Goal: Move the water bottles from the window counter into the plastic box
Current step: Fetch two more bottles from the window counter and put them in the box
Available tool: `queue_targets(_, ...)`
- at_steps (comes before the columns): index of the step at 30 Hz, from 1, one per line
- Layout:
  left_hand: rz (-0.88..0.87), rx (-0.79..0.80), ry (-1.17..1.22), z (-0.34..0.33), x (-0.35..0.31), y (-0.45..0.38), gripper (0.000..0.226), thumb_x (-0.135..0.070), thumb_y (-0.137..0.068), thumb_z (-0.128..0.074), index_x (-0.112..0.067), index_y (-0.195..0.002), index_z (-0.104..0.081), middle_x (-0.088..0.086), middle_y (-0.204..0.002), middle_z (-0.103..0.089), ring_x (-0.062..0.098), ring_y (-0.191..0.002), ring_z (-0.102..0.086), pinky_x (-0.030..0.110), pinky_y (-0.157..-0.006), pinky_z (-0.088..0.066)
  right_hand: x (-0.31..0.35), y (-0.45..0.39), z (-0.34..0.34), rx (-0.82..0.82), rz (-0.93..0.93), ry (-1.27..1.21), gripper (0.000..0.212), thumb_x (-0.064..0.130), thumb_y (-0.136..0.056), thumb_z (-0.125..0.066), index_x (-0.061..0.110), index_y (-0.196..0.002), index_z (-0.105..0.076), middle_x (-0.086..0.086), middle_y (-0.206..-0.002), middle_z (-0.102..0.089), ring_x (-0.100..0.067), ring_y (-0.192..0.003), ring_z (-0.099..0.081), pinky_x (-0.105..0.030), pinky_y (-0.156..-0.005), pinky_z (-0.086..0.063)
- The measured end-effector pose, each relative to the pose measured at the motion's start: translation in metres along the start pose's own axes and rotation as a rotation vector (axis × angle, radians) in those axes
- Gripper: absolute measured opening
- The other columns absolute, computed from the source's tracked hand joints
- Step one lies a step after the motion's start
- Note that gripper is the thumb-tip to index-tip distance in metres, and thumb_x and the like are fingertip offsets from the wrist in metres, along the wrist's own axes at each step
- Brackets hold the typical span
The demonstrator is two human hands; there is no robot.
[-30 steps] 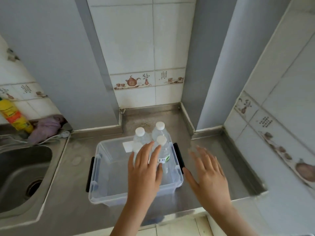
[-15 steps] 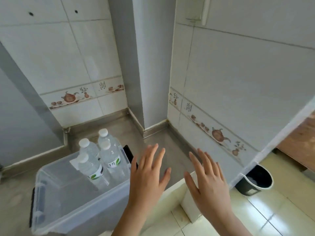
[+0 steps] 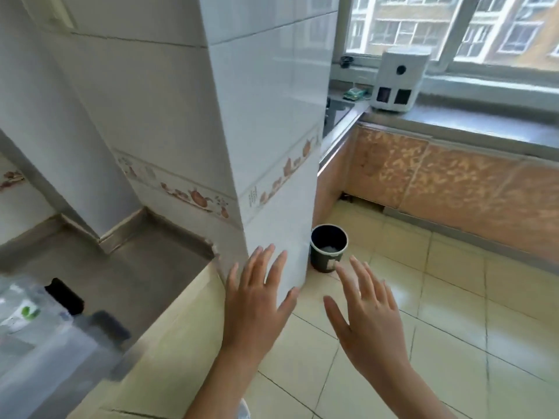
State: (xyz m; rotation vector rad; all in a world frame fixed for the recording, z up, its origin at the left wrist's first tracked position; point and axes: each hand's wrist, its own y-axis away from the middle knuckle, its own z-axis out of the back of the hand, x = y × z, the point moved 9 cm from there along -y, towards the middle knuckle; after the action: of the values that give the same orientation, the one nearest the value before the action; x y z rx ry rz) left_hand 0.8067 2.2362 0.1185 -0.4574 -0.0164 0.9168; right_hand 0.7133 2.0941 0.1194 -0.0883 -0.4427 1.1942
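— Bare, both: left hand (image 3: 257, 300) and right hand (image 3: 370, 313) spread, holding nothing.

— Bottles?

— None visible on the window counter (image 3: 472, 119), far ahead-right, nearer my right. The box (image 3: 45, 352) sits at my lower left, by the bench edge.

This is a home kitchen. White wall tiles (image 3: 266, 95) carry a border strip of teapot pictures (image 3: 196, 198), and a steel table (image 3: 145, 261) runs along them. Orange-patterned cabinets (image 3: 438, 182) sit under a window (image 3: 453, 28) facing apartment blocks. A small dark bin (image 3: 328, 247) stands on the glossy tiled floor (image 3: 453, 313).
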Motion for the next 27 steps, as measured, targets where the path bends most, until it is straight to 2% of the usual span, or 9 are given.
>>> queue_targets(2,-0.062,-0.004,0.038,-0.008,-0.038,-0.007,0.06,-0.053,-0.089,-0.053,-0.023,-0.141,-0.051,0.004,-0.148,-0.051,0.024,-0.138,-0.045,0.053,-0.11,-0.034,-0.033,0.012,0.017,-0.022,-0.066,0.033,0.058,0.051,-0.095,-0.026,0.016,-0.136,-0.049,-0.013,-0.142,-0.051,-0.034,-0.13,-0.048,-0.053,-0.104,-0.041)
queue_targets(5,-0.148,-0.011,0.105,-0.021,-0.093,-0.021,0.06,-0.051,-0.089,-0.054,-0.022,-0.141,-0.05,0.003,-0.148,-0.05,0.02,-0.139,-0.04,0.048,-0.113,-0.024,-0.084,0.026,0.038,-0.061,-0.167,0.046,0.056,0.049,-0.092,-0.033,0.016,-0.135,-0.049,-0.014,-0.141,-0.052,-0.035,-0.131,-0.047,-0.055,-0.102,-0.042)
queue_targets(8,-0.246,0.014,0.168,-0.036,-0.147,-0.037,0.058,-0.05,-0.091,-0.047,-0.021,-0.14,-0.051,0.001,-0.148,-0.05,0.02,-0.139,-0.044,0.046,-0.113,-0.026,-0.135,0.036,0.054,-0.105,-0.283,0.047,0.056,0.049,-0.093,-0.033,0.016,-0.136,-0.049,-0.014,-0.142,-0.05,-0.035,-0.131,-0.046,-0.054,-0.104,-0.04)
queue_targets(10,-0.314,0.026,0.192,-0.048,-0.181,-0.051,0.059,-0.05,-0.09,-0.047,-0.021,-0.141,-0.051,0.001,-0.148,-0.05,0.021,-0.139,-0.045,0.045,-0.113,-0.025,-0.165,0.04,0.062,-0.123,-0.351,0.055,0.058,0.053,-0.095,-0.026,0.018,-0.137,-0.046,-0.013,-0.143,-0.049,-0.033,-0.133,-0.044,-0.053,-0.105,-0.038)
queue_targets(13,-0.389,0.05,0.226,-0.072,-0.227,-0.075,0.059,-0.052,-0.089,-0.047,-0.022,-0.14,-0.052,0.0,-0.147,-0.051,0.02,-0.138,-0.045,0.049,-0.113,-0.032,-0.211,0.04,0.073,-0.153,-0.444,0.071,0.057,0.053,-0.095,-0.024,0.019,-0.136,-0.046,-0.012,-0.143,-0.049,-0.033,-0.132,-0.044,-0.054,-0.103,-0.04)
queue_targets(17,-0.494,0.055,0.291,-0.107,-0.293,-0.115,0.058,-0.051,-0.089,-0.048,-0.021,-0.139,-0.054,-0.001,-0.146,-0.052,0.019,-0.138,-0.046,0.049,-0.112,-0.031,-0.277,0.028,0.084,-0.173,-0.56,0.116,0.057,0.052,-0.094,-0.03,0.017,-0.136,-0.046,-0.012,-0.142,-0.05,-0.034,-0.131,-0.046,-0.055,-0.101,-0.042)
queue_targets(20,-0.568,0.043,0.319,-0.131,-0.338,-0.152,0.059,-0.051,-0.089,-0.05,-0.021,-0.139,-0.054,-0.001,-0.147,-0.052,0.018,-0.139,-0.044,0.052,-0.109,-0.035,-0.326,0.011,0.094,-0.191,-0.636,0.156,0.058,0.051,-0.094,-0.03,0.018,-0.138,-0.045,-0.011,-0.144,-0.048,-0.032,-0.132,-0.044,-0.054,-0.102,-0.041)
queue_targets(25,-0.67,0.035,0.395,-0.163,-0.416,-0.208,0.059,-0.05,-0.09,-0.048,-0.02,-0.14,-0.052,0.0,-0.146,-0.052,0.018,-0.139,-0.04,0.048,-0.113,-0.026,-0.401,-0.019,0.118,-0.228,-0.741,0.215,0.057,0.051,-0.094,-0.031,0.019,-0.14,-0.044,-0.01,-0.147,-0.044,-0.028,-0.136,-0.039,-0.052,-0.105,-0.039)
queue_targets(27,-0.721,0.052,0.408,-0.176,-0.449,-0.224,0.058,-0.051,-0.09,-0.049,-0.02,-0.139,-0.053,0.0,-0.146,-0.052,0.018,-0.139,-0.04,0.049,-0.113,-0.027,-0.428,-0.025,0.128,-0.257,-0.791,0.231,0.057,0.05,-0.094,-0.031,0.019,-0.14,-0.044,-0.01,-0.148,-0.043,-0.029,-0.135,-0.039,-0.053,-0.106,-0.038)
